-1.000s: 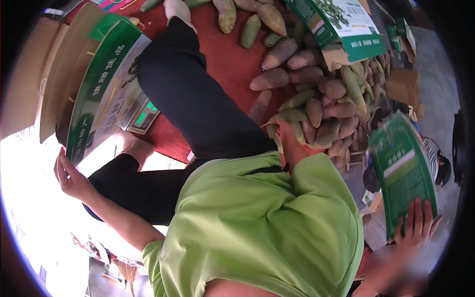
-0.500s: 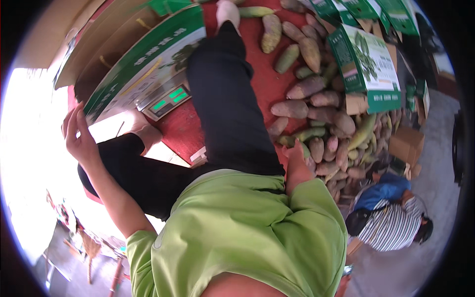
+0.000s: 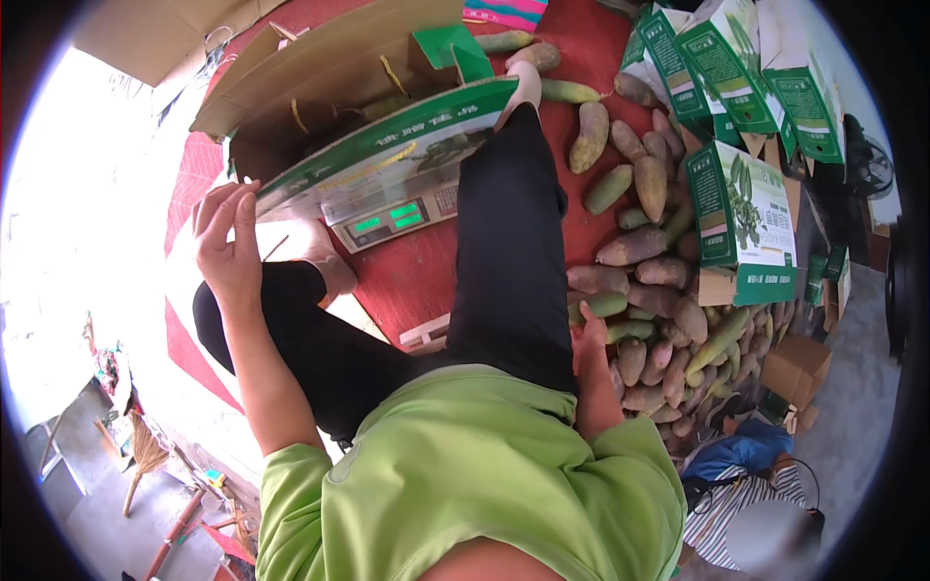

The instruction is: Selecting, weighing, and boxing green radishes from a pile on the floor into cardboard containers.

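Note:
My left hand (image 3: 231, 244) is at the left corner of a green-and-white cardboard box (image 3: 407, 160), its fingers bent and thumb up against the panel's edge. The box stands open at the top on a scale (image 3: 399, 219) with green lit displays. Beside my right thigh, my right hand (image 3: 590, 347) reaches to the near edge of a pile of oblong produce (image 3: 634, 246), purple-brown and green. Its thumb lies against an oblong green fruit or vegetable (image 3: 604, 305); the other fingers are mostly hidden.
Several printed green-and-white boxes (image 3: 731, 58) lie at the far right, with another box (image 3: 744, 218) on the pile. A plain brown carton (image 3: 796, 371) and a person in a striped top (image 3: 722, 513) are at the right. A straw broom (image 3: 145, 450) lies lower left.
The view has shifted, so the box and scale show more fully. My left fingers, spread before, are now bent at the box's corner. My right hand remains at the pile's edge.

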Motion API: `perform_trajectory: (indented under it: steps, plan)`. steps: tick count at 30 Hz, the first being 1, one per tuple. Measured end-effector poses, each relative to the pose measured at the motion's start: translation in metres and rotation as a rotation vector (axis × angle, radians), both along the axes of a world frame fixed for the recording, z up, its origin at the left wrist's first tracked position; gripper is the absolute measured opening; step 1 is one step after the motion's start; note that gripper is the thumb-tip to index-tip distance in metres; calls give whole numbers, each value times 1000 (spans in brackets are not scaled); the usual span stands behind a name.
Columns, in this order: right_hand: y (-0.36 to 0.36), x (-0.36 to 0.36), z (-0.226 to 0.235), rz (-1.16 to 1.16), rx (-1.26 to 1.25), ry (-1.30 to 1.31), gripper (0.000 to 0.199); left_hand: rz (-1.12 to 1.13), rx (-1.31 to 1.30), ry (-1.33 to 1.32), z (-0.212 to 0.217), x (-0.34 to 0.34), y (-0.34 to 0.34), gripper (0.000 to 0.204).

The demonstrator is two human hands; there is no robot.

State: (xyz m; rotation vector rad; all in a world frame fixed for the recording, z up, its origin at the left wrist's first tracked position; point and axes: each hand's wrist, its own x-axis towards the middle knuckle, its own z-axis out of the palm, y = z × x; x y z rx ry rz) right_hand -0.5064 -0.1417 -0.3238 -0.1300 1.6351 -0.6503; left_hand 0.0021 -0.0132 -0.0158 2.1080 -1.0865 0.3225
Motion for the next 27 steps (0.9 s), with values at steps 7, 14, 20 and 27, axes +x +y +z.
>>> perform_trajectory:
  steps: [7,14,20,27]
  plan:
    - [-84,98,112,611,-728,264,46,-39,-13,13,6,0,5,9]
    - [-140,207,284,762,-1282,189,58,-72,-33,22,4,5,6,9]
    - [-131,297,392,799,-1531,-382,43,-80,-33,6,6,7,3,10]
    - [-99,387,396,1212,-1849,-159,49,-65,-22,18,7,7,8,10]
